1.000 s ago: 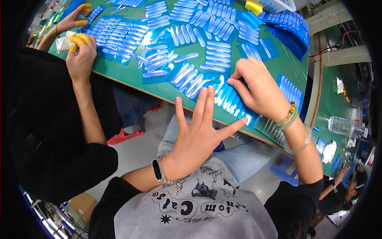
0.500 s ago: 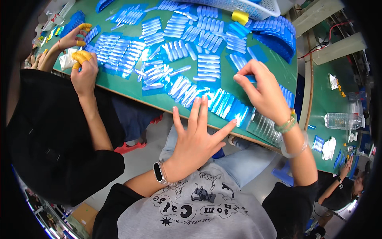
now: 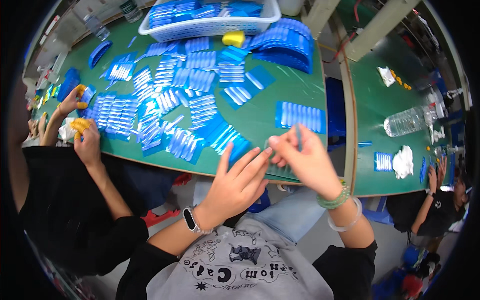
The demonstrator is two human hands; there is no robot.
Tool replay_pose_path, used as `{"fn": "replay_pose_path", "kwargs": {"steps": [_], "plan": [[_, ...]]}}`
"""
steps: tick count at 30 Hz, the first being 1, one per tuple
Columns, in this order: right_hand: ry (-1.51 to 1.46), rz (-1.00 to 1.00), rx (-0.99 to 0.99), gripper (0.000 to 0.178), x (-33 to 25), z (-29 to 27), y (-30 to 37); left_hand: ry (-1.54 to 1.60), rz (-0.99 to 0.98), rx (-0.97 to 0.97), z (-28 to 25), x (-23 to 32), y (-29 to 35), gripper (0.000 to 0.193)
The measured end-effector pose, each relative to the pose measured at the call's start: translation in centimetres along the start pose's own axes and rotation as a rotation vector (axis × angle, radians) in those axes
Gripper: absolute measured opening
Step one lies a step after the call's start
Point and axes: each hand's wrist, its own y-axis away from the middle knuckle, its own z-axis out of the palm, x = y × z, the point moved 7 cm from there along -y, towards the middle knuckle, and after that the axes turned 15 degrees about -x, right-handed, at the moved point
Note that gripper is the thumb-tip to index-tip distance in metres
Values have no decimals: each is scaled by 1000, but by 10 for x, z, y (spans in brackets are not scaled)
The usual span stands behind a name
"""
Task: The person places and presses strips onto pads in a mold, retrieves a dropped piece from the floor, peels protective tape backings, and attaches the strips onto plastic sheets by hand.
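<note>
My left hand (image 3: pixel 241 179) reaches forward with its fingers stretched out. Its fingertips are near a blue film sheet (image 3: pixel 227 140) carrying a row of pale, shiny blue sticks. Close beside it, my right hand (image 3: pixel 307 160) is closed in a pinch, with a thin bluish strip (image 3: pixel 299 137) showing between the fingers; motion blurs it, so its kind is unclear. Under both hands, at the table's near edge, lies a clear ribbed tray (image 3: pixel 284 171), mostly covered by them. Beyond my right hand sits a blue sheet with several sticks in a row (image 3: pixel 300 116).
Many stick bundles (image 3: pixel 202 110) cover the green table (image 3: pixel 280 92). A white basket (image 3: pixel 210 30), yellow block (image 3: pixel 233 39) and curved blue stack (image 3: pixel 285 45) stand at the back. To my left works a person with yellow-covered fingers (image 3: pixel 82 126); a bottle (image 3: pixel 407 122) lies on the right-hand table.
My right hand has come nearer and in beside my left hand, its fingers pinched. The left fingers have drawn closer together. The whole view has shifted, showing more of the basket and the right-hand table.
</note>
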Motion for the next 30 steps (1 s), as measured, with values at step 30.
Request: {"fn": "replay_pose_path", "kwargs": {"steps": [30], "plan": [[307,-116,174,40,-23,-84,6,228,-242,303,-48,-60,-43,20]]}}
